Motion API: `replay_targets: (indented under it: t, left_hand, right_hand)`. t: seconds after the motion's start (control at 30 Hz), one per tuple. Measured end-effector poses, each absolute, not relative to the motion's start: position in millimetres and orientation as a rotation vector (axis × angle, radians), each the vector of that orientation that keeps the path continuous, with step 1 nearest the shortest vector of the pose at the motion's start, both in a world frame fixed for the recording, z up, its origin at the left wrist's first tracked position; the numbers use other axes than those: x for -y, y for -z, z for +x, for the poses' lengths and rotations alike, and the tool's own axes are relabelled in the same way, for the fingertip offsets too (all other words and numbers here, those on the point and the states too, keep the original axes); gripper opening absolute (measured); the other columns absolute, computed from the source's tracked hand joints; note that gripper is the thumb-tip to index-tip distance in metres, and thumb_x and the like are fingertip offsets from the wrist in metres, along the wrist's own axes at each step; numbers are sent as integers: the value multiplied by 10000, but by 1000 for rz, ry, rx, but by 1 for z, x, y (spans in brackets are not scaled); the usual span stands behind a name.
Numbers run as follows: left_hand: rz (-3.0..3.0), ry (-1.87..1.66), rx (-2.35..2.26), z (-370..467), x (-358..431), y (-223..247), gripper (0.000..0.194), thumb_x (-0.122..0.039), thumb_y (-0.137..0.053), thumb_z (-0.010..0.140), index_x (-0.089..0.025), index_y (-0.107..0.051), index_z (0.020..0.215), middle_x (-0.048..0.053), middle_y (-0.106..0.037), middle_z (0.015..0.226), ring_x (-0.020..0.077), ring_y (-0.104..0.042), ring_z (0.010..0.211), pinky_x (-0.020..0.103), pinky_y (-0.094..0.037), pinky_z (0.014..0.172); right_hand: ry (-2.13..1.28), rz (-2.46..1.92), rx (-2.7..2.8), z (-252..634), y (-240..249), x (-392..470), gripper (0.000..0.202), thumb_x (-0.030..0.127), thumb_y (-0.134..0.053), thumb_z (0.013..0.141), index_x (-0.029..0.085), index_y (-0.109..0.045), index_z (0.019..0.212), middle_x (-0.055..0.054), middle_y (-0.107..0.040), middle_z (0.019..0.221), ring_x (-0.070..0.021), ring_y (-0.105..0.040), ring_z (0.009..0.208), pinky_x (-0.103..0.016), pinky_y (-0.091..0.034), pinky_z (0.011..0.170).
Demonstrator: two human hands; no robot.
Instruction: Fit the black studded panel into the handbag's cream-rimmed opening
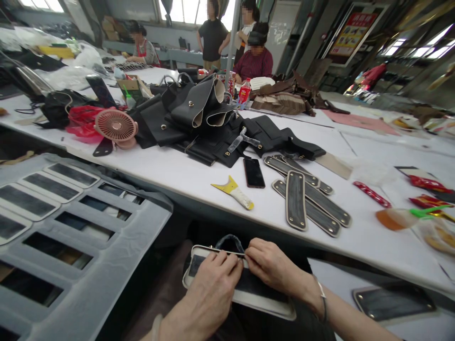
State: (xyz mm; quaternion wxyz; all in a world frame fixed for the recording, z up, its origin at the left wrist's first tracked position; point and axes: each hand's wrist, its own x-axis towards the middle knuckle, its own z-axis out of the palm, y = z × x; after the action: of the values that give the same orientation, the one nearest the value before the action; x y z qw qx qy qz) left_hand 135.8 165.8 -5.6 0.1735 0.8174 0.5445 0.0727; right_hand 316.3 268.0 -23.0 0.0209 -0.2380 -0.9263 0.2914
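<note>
A dark bag with pale edging (263, 302) is held low in front of me, above my lap. Its handle (230, 239), wrapped in clear film, arches up behind my fingers. My left hand (217, 284) lies across the top, fingers bent together over the pale rim. On the same rim, just to the right, my right hand (268, 265) pinches the edge close to the handle's end. Whatever small part may sit between those fingertips is hidden. Both hands are closed and almost touch each other.
Beyond the bag, the white table (199, 189) carries a yellow-and-white tool (233, 192), a phone (254, 173), several dark trimmed strips (295, 201), a pink fan (116, 127) and black leather bags (199, 106). A grey slotted tray (117, 246) is at left. Several people stand or sit behind.
</note>
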Motion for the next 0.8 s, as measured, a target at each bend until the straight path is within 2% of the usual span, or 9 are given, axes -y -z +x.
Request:
replay_targets:
  t: [0.17,0.27,0.37,0.5,0.57,0.63,0.8]
  left_hand:
    - [2368,-196,-1555,142,-165,5,329,-142,-478,908,-101,-562,1224,117,-632,1165,268,-581,1029,414,-469,957]
    - [2365,-208,-1597,146,-165,6,333,-146,-435,934,-149,-554,1245,98,-642,1115,265,-596,985,421,-501,888]
    - [2392,-196,-1604,151,-166,9,365,-167,-451,933,-199,-532,1287,92,-645,1061,274,-609,934,439,-525,828]
    - [2457,-164,-1599,153,-163,16,392,-170,-468,920,-204,-524,1307,132,-640,1120,297,-623,948,470,-536,817]
    - [2446,-201,-1601,150,-159,19,470,-155,-481,912,-237,-466,1375,136,-628,1200,300,-623,1012,471,-530,862]
    - [2430,-240,-1595,146,-157,21,466,-159,-488,914,-242,-475,1373,134,-620,1255,296,-615,1067,466,-516,911]
    - [2357,-278,-1582,141,-155,18,334,-260,-515,930,-208,-584,1253,138,-624,1280,317,-612,1087,492,-516,926]
  right_hand:
    - [-1202,-849,2748,316,11,-280,405,332,-361,973,159,-578,679,-52,-569,732,-160,-493,686,-294,-400,660]
    - [-1454,-1046,2626,319,14,-294,490,407,-304,999,138,-637,760,-29,-593,683,-133,-526,616,-237,-429,576]
    - [-1647,-1200,2536,320,26,-304,558,452,-278,997,99,-691,872,-50,-645,695,-144,-573,612,-224,-452,532]
    - [-1727,-1252,2520,311,42,-306,616,482,-248,1003,88,-719,945,-89,-714,822,-175,-640,731,-250,-500,661]
    - [-1719,-1233,2562,304,46,-306,626,483,-240,1009,100,-732,946,-99,-733,899,-195,-659,816,-275,-500,772]
    - [-1710,-1192,2629,296,48,-305,641,484,-223,1015,121,-744,932,-96,-743,955,-212,-668,875,-295,-490,837]
    - [-1574,-1034,2829,285,47,-300,645,436,-155,1040,147,-727,968,-92,-749,976,-222,-687,890,-309,-498,827]
